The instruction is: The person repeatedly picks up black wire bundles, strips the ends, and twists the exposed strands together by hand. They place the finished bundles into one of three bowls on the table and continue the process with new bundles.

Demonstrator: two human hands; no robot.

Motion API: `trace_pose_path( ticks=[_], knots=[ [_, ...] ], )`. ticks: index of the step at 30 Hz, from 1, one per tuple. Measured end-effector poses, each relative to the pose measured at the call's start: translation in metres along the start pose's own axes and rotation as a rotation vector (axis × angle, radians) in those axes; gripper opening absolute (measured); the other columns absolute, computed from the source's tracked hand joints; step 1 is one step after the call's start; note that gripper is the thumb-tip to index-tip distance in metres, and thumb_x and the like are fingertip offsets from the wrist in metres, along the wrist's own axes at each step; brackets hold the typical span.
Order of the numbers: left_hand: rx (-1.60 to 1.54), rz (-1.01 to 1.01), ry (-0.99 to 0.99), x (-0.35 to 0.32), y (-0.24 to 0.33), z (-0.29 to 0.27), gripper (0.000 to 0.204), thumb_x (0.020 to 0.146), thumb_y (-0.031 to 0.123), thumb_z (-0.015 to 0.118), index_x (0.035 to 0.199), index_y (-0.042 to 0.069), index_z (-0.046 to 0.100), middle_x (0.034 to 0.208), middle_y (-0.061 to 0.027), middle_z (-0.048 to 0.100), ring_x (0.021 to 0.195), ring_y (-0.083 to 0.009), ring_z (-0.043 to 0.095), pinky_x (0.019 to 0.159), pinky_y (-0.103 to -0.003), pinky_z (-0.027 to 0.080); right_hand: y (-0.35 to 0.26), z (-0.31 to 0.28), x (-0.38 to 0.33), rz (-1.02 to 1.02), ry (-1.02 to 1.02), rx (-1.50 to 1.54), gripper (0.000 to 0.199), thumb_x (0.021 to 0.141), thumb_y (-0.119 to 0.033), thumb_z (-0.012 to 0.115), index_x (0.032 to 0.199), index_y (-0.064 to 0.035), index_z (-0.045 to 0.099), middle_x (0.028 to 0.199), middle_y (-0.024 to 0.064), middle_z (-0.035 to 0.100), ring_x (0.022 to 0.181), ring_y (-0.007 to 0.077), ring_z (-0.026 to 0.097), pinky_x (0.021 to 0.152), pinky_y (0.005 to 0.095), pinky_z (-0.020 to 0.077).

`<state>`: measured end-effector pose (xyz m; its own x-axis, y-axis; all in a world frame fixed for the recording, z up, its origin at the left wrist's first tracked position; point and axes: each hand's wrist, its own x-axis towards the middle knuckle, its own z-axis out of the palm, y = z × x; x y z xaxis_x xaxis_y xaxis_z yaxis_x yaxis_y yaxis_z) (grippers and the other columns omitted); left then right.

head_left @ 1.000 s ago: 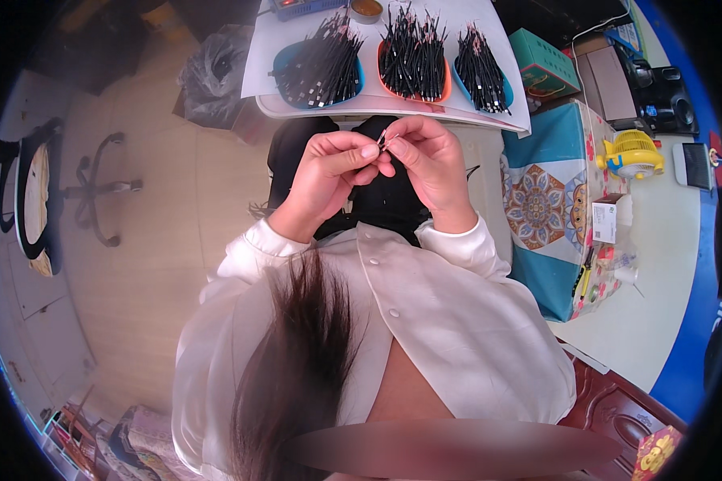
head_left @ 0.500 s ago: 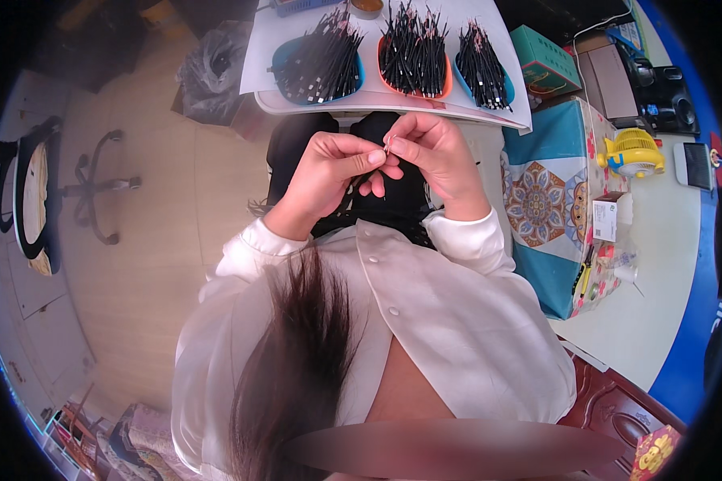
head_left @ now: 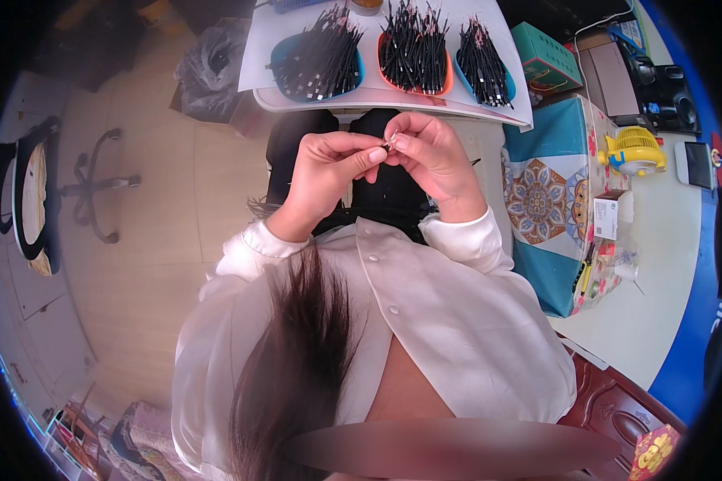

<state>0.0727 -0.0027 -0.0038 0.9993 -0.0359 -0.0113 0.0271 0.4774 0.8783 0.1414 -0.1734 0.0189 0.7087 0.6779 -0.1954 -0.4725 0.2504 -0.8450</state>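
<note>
Above my lap, my left hand (head_left: 333,164) is closed in a pinch, thumb against index finger, on the end of a black cable (head_left: 387,147). My right hand (head_left: 433,156) meets it fingertip to fingertip, pinching the thin, light wires at that end. Most of the cable is hidden by my fingers. Beyond my hands, on a white table (head_left: 353,103), bundles of short black cables with bare wire ends and small metal plugs lie in a left blue tray (head_left: 279,58), an orange tray (head_left: 383,72) and a right blue tray (head_left: 510,84).
To the right stand a patterned cloth-covered box (head_left: 541,200), a yellow fan (head_left: 634,151) and a green box (head_left: 545,56). A grey plastic bag (head_left: 212,68) sits in a carton at the left, near a chair base (head_left: 96,188). A small amber container (head_left: 367,5) is at the table's back.
My fingertips have shifted slightly on the cable end, and the fingers of my left hand have curled in more. Both hands stay in about the same place.
</note>
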Motion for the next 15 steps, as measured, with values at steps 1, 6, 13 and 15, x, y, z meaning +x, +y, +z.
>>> trace_pose_path(
  ticks=[1,6,13,15],
  knots=[
    [0.004,0.016,0.004,0.000,-0.001,0.000,0.013,0.087,0.000,0.064,0.097,-0.003,0.071,0.083,-0.0114,0.071,0.062,-0.0089,0.056,0.055,-0.021,0.044,0.001,0.000,0.000,-0.006,-0.003,-0.003,0.012,0.088,-0.009,0.064,0.095,-0.0012,0.060,0.085,0.0032,0.063,0.076,0.0104,0.062,0.071,0.0230,0.0508],
    [0.065,0.034,0.016,-0.002,0.000,0.001,0.012,0.087,0.000,0.064,0.097,-0.002,0.071,0.083,-0.0112,0.071,0.062,-0.0086,0.057,0.054,-0.020,0.044,0.001,0.000,0.000,-0.022,-0.025,-0.015,0.012,0.088,-0.009,0.065,0.096,-0.0006,0.060,0.086,0.0040,0.064,0.077,0.0110,0.063,0.072,0.0237,0.0512],
    [0.024,-0.034,0.039,-0.002,0.006,0.001,0.011,0.087,0.004,0.067,0.093,-0.004,0.071,0.082,-0.0112,0.072,0.059,-0.0081,0.058,0.051,-0.019,0.044,-0.011,0.008,-0.006,-0.113,0.051,-0.260,0.011,0.086,-0.005,0.067,0.094,0.0018,0.064,0.089,0.0057,0.066,0.079,0.0119,0.063,0.075,0.0243,0.0505],
    [0.005,-0.055,0.039,-0.001,0.006,0.001,0.011,0.087,0.005,0.067,0.093,-0.004,0.071,0.082,-0.0111,0.071,0.058,-0.0083,0.058,0.050,-0.019,0.044,-0.013,0.011,-0.007,-0.129,0.057,-0.291,0.010,0.086,-0.003,0.068,0.093,0.0015,0.065,0.090,0.0060,0.067,0.080,0.0116,0.063,0.075,0.0242,0.0502]
  ],
)
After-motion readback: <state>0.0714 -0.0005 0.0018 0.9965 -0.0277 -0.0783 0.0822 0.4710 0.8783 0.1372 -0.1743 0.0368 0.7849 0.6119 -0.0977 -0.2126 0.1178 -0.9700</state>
